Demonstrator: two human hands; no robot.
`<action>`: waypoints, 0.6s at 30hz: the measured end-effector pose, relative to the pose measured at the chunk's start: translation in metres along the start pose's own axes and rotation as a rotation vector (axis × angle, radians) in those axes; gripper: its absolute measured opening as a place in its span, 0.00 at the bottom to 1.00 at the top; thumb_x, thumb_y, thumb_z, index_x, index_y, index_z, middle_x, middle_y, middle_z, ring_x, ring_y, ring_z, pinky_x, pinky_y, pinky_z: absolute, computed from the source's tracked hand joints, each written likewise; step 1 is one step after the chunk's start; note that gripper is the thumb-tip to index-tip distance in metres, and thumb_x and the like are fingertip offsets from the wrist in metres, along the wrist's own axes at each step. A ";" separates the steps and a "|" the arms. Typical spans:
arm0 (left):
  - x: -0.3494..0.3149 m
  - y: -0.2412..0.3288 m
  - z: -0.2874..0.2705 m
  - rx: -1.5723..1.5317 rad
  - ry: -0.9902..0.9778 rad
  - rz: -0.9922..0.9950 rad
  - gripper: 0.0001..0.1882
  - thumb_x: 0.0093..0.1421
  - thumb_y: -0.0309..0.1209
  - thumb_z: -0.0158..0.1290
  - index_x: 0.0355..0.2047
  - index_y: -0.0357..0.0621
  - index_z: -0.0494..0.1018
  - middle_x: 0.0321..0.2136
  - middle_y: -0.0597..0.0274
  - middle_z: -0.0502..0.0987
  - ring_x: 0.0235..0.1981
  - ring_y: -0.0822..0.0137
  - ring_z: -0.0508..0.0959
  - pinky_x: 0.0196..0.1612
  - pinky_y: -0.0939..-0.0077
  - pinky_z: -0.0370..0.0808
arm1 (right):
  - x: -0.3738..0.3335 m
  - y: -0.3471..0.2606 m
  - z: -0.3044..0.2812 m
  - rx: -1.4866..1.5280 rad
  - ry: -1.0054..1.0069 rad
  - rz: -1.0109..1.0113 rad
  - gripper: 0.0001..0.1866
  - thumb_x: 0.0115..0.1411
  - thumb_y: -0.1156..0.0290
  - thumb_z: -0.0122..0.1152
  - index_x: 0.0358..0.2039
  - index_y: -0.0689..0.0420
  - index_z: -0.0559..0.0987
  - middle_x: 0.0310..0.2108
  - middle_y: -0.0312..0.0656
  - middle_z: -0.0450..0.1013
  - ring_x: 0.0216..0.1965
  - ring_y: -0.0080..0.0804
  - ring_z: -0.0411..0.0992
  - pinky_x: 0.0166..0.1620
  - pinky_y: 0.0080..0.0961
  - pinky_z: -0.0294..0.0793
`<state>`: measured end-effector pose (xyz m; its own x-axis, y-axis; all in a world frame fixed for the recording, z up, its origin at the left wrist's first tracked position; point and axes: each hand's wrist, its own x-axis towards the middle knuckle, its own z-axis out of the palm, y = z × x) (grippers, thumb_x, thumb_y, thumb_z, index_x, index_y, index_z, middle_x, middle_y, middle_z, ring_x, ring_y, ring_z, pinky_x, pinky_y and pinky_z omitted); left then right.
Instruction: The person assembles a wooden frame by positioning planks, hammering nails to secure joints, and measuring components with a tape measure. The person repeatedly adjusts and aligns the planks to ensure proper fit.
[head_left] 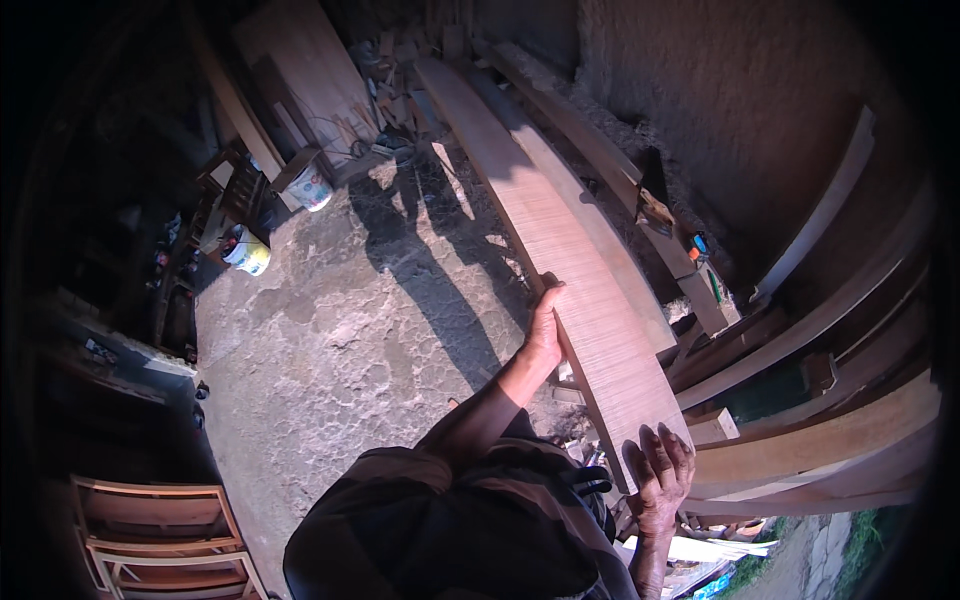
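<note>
A long, wide wooden plank [560,240] stretches from close to my body toward the far wall. My left hand [547,325] is closed round its left edge, partway along, with the thumb on the top face. At the near end my right hand [662,472] grips the corner, its fingertips over the top face and its palm below. Just right of this plank lies a second board [635,308], partly hidden under it. What bears the planks' far ends cannot be made out.
A narrow timber beam [585,130] with tools on its near end stands to the right. Long boards [820,440] lean along the right wall. Two white buckets [247,252] and wooden frames [165,530] are on the left. Offcuts [400,90] are heaped at the back.
</note>
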<state>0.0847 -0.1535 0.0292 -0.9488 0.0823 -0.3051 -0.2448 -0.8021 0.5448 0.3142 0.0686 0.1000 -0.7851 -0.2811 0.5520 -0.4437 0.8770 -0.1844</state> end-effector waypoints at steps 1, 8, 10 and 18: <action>0.001 -0.002 -0.002 0.006 0.012 0.026 0.35 0.55 0.49 0.60 0.57 0.40 0.70 0.50 0.54 0.75 0.52 0.56 0.75 0.55 0.55 0.74 | -0.003 0.002 0.002 0.010 -0.005 -0.012 0.20 0.54 0.69 0.65 0.50 0.42 0.83 0.57 0.35 0.76 0.62 0.38 0.70 0.62 0.44 0.68; 0.016 -0.022 -0.028 0.107 -0.011 -0.021 0.40 0.56 0.58 0.54 0.60 0.43 0.67 0.55 0.53 0.73 0.55 0.51 0.73 0.56 0.50 0.72 | -0.067 0.026 0.047 -0.129 0.253 0.347 0.45 0.40 0.71 0.74 0.62 0.48 0.66 0.68 0.54 0.62 0.69 0.53 0.61 0.68 0.53 0.59; 0.017 -0.025 -0.030 0.124 -0.036 0.006 0.40 0.56 0.57 0.55 0.61 0.44 0.67 0.56 0.53 0.72 0.57 0.51 0.72 0.58 0.48 0.70 | -0.080 0.024 0.063 -0.006 0.285 0.585 0.52 0.48 0.68 0.68 0.72 0.52 0.53 0.72 0.59 0.53 0.72 0.59 0.55 0.70 0.58 0.55; 0.014 -0.027 -0.032 0.143 -0.031 -0.020 0.41 0.56 0.57 0.54 0.63 0.44 0.65 0.59 0.53 0.71 0.59 0.52 0.71 0.60 0.50 0.70 | -0.081 -0.010 0.083 0.842 0.434 0.946 0.59 0.51 0.82 0.72 0.76 0.54 0.44 0.71 0.52 0.56 0.67 0.45 0.63 0.67 0.40 0.65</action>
<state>0.0848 -0.1492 -0.0149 -0.9484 0.1174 -0.2944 -0.2878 -0.7080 0.6449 0.3464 0.0505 -0.0102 -0.8057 0.5804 0.1179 -0.0624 0.1147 -0.9914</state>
